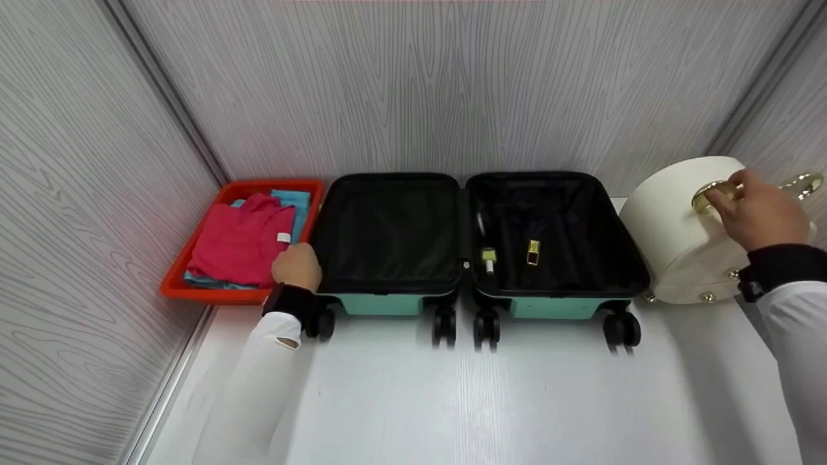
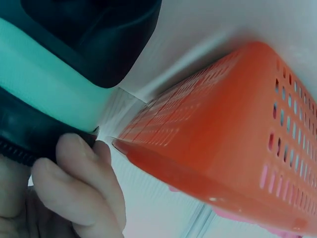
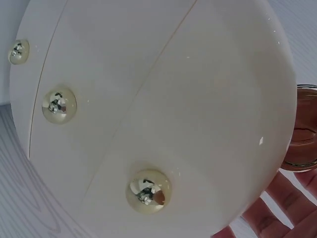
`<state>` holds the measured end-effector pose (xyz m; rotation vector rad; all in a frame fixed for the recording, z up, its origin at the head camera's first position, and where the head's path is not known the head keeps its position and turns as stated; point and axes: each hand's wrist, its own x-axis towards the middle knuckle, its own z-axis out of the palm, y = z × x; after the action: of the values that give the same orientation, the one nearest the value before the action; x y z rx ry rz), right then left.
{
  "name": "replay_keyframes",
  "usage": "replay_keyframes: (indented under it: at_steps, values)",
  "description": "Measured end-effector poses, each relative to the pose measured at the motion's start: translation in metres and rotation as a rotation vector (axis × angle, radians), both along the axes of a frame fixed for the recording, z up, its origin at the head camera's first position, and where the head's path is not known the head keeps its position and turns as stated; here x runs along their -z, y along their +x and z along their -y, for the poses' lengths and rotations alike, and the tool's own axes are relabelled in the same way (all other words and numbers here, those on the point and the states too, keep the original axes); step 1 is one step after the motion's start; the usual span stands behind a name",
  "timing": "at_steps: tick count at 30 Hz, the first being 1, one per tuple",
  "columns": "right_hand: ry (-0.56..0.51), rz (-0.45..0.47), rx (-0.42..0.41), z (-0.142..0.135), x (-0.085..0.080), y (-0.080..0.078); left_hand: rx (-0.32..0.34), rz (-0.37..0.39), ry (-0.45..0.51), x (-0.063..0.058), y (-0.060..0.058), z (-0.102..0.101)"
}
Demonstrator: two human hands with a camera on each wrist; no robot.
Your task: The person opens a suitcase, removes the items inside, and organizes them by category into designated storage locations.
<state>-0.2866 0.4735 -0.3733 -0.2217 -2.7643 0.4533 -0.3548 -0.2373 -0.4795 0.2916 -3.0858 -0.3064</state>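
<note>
White sleeves (image 1: 249, 381) lie nearest me: the left hand (image 1: 297, 268) grips the open mint suitcase (image 1: 381, 305) by its black rim (image 2: 29, 124), with curled fingers that only the left wrist view shows, while the right hand (image 1: 769, 213) pinches a gold handle (image 1: 714, 187) on the cream case (image 1: 678, 239). Right-wrist, I get domed gold studs (image 3: 148, 191) but only part of that hand; beyond the left hand, a white tag (image 1: 283, 237) on the pink garment (image 1: 239, 236) in the orange basket (image 1: 219, 296) is too small to read.

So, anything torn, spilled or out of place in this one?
One small thing: the left sleeve has an opening near the black wristband, skin showing through; tear or thumbhole, I can't tell. Otherwise nothing stands out: the suitcase lies open, and the clothes sit inside the red basket.
</note>
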Motion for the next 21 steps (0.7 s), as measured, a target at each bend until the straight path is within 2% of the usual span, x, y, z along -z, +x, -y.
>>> replay_keyframes:
  at_steps: [5, 7, 9, 12, 16, 19, 21]
  values:
    - [0.068, -0.021, -0.038, -0.002, -0.007, 0.007, -0.012, -0.037, -0.051, -0.003, 0.002, -0.013]
    - [0.103, -0.022, -0.051, -0.002, -0.011, 0.010, -0.016, -0.089, -0.085, -0.005, 0.005, -0.025]
    - [0.136, -0.003, -0.066, -0.004, -0.016, 0.012, 0.008, -0.147, -0.112, -0.007, 0.010, -0.041]
    - [0.181, 0.046, -0.094, -0.008, -0.022, 0.014, 0.130, -0.234, -0.125, -0.007, 0.019, -0.070]
    - [0.202, 0.100, -0.103, -0.018, -0.023, 0.012, 0.389, -0.288, -0.082, 0.002, 0.035, -0.116]
    - [0.162, 0.129, -0.103, -0.025, -0.021, 0.010, 0.538, -0.269, -0.057, 0.010, 0.046, -0.152]
    - [0.124, 0.165, -0.128, -0.029, -0.020, 0.010, 0.593, -0.231, -0.059, 0.015, 0.051, -0.173]
